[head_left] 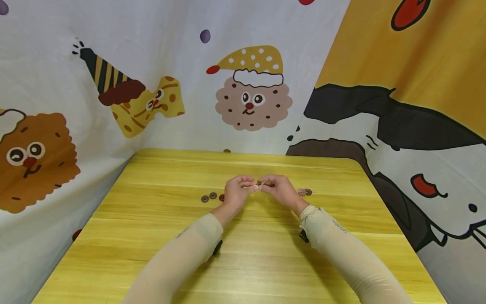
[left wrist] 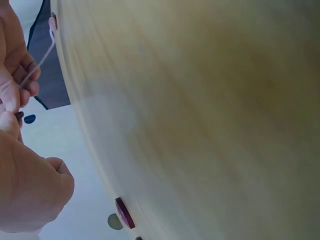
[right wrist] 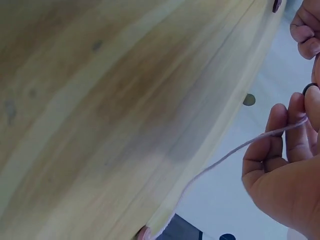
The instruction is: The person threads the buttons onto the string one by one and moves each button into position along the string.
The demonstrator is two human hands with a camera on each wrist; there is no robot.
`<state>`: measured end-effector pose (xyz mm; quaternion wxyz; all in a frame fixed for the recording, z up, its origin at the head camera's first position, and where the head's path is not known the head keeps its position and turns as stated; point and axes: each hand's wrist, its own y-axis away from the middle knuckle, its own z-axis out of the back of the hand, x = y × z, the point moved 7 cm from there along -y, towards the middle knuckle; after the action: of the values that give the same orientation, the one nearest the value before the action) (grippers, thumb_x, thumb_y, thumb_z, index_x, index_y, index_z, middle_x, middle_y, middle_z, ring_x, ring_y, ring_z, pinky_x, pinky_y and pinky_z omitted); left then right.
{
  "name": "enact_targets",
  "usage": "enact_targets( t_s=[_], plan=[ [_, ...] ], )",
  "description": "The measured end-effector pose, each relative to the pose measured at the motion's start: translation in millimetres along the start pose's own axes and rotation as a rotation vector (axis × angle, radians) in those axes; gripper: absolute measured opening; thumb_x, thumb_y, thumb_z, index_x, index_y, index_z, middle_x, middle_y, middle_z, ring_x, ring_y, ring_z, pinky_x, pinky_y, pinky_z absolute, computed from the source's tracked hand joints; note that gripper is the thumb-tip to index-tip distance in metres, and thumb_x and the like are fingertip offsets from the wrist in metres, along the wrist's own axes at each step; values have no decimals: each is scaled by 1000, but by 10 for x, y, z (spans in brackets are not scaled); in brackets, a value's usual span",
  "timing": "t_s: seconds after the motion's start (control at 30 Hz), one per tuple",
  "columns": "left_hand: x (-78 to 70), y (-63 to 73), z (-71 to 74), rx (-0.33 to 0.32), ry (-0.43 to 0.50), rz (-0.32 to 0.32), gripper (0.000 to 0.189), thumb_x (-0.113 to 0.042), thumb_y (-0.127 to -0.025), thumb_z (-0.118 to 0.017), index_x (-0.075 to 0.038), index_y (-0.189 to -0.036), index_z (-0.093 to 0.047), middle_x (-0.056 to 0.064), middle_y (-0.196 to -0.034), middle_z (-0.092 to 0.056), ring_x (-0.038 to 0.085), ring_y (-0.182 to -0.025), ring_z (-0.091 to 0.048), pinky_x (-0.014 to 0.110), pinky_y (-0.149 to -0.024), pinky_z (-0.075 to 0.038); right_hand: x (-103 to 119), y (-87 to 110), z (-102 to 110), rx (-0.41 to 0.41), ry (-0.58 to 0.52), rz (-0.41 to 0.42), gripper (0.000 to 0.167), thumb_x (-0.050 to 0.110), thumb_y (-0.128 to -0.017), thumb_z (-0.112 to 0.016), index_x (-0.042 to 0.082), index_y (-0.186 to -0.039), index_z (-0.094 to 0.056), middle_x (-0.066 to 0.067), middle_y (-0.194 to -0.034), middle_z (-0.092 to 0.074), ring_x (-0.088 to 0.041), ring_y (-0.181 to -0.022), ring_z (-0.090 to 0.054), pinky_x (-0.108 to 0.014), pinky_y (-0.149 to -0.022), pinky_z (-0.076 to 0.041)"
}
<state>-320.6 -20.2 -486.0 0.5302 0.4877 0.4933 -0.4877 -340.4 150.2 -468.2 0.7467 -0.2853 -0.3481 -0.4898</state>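
My left hand [head_left: 235, 195] and right hand [head_left: 282, 191] meet fingertip to fingertip over the far half of the table. Between them is a small dark round button [left wrist: 19, 115], pinched by the left thumb and fingers. A thin pale cord [right wrist: 220, 161] runs through the fingers of my right hand, which pinches it near the button. The cord's other end trails down to a pinkish button [head_left: 301, 192] lying on the table to the right. Fingertips hide most of the held button and the cord's tip.
Left of the hands, two brown buttons [head_left: 205, 199] and a dark red button [head_left: 222, 197] lie in a row on the wooden table [head_left: 243, 261]. Another brown button [head_left: 309, 192] sits beside the pinkish one. A printed cloth [head_left: 182, 126] hangs behind the table's far edge.
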Motion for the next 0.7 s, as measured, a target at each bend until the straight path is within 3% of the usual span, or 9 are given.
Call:
enact_targets(
  t_s=[0.1, 0.27, 0.37, 0.53, 0.7],
  plan=[
    [-3, 9, 9, 28, -21, 5, 27, -12, -95, -82, -6, -121, -77, 11, -108, -82, 24, -100, -78, 33, -86, -63, 30, 4, 20, -25, 44, 58, 16, 20, -101, -76, 18, -116, -81, -2, -111, -81, -16, -96, -74, -28, -80, -61],
    [40, 5, 51, 53, -24, 92, 29, -20, -104, -73, -9, -132, -72, 11, -117, -81, 32, -121, -73, 47, -102, -57, 87, 20, 49, -85, 166, 169, 10, 21, -98, -79, 23, -107, -83, 5, -109, -82, -12, -92, -74, -31, -78, -61],
    [42, -6, 60, 69, -16, 126, 31, -19, -103, -74, -10, -133, -71, 14, -124, -78, 33, -126, -70, 51, -111, -54, 136, 35, 51, -117, 230, 233, 11, 21, -96, -81, 22, -106, -84, 4, -108, -83, -14, -95, -75, -35, -81, -63],
    [3, -15, 37, 128, -19, 161, 40, -19, -100, -79, -9, -136, -68, 18, -129, -74, 35, -126, -69, 55, -114, -51, 256, 69, 51, -157, 319, 358, 12, 18, -92, -84, 19, -104, -86, 3, -104, -84, -19, -97, -76, -41, -86, -64],
    [2, -22, 28, 172, -56, 225, 47, -19, -98, -81, -9, -141, -64, 15, -127, -76, 37, -130, -66, 58, -120, -44, 278, 92, 26, -143, 341, 389, 12, 17, -91, -85, 20, -103, -86, 5, -101, -84, -16, -92, -75, -39, -82, -63]
  ],
)
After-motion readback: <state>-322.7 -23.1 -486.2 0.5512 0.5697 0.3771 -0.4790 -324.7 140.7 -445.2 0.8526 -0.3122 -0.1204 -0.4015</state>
